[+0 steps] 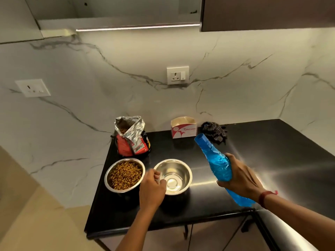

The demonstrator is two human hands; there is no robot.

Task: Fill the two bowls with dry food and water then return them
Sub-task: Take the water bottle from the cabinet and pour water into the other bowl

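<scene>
Nearby, food bag (131, 136) behind bowls; left hand (152, 189) pinches empty bowl (175, 175), right hand (239, 180) grips bottle (217, 163).

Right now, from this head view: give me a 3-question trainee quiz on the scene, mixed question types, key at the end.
1. True or false: the steel bowl nearer the right hand already holds dry food.
2. Multiple choice: what does the right hand hold? A) the foil food bag B) the blue bottle C) the small carton
3. Fill in: the left hand rests at the rim of the ____ bowl, beside the kibble-filled bowl on the black counter.

Key: 1 false; 2 B; 3 empty.
</scene>
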